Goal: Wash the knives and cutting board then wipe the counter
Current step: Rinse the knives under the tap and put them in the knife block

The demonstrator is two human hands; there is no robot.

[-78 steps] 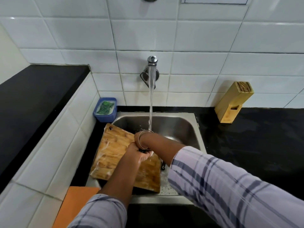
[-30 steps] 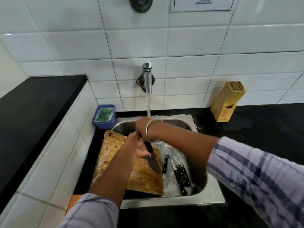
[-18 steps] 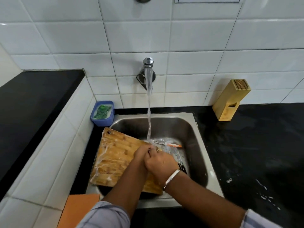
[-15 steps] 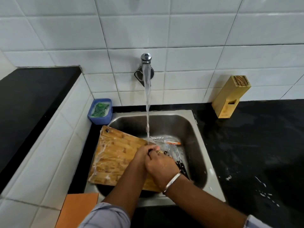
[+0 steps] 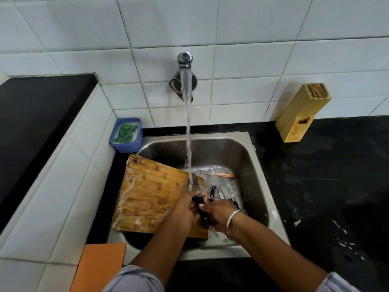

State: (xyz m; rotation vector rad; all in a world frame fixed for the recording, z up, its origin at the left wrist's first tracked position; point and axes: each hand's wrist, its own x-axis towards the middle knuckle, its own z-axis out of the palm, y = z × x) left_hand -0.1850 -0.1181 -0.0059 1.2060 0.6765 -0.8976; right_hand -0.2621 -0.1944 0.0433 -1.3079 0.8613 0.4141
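A black-handled knife [image 5: 202,211] points up into the running water, its blade under the stream. My right hand [image 5: 219,216] grips the handle from the right. My left hand [image 5: 186,209] holds the knife near where handle meets blade. Under both hands a soapy wooden cutting board [image 5: 151,192] leans across the left side of the steel sink [image 5: 259,165]. Several more black-handled knives [image 5: 226,192] lie on the sink floor, with an orange-handled peeler [image 5: 216,173] behind them.
The tap [image 5: 184,66] on the tiled wall runs. A blue tub with a green scrubber [image 5: 125,134] stands at the sink's back left. A wooden knife block [image 5: 302,112] sits on the wet black counter [image 5: 336,186] to the right. An orange cloth [image 5: 99,266] lies front left.
Both hands sat clasped together over the board half a second ago; now they hold the knife with its blade raised into the stream. The camera has tilted slightly.
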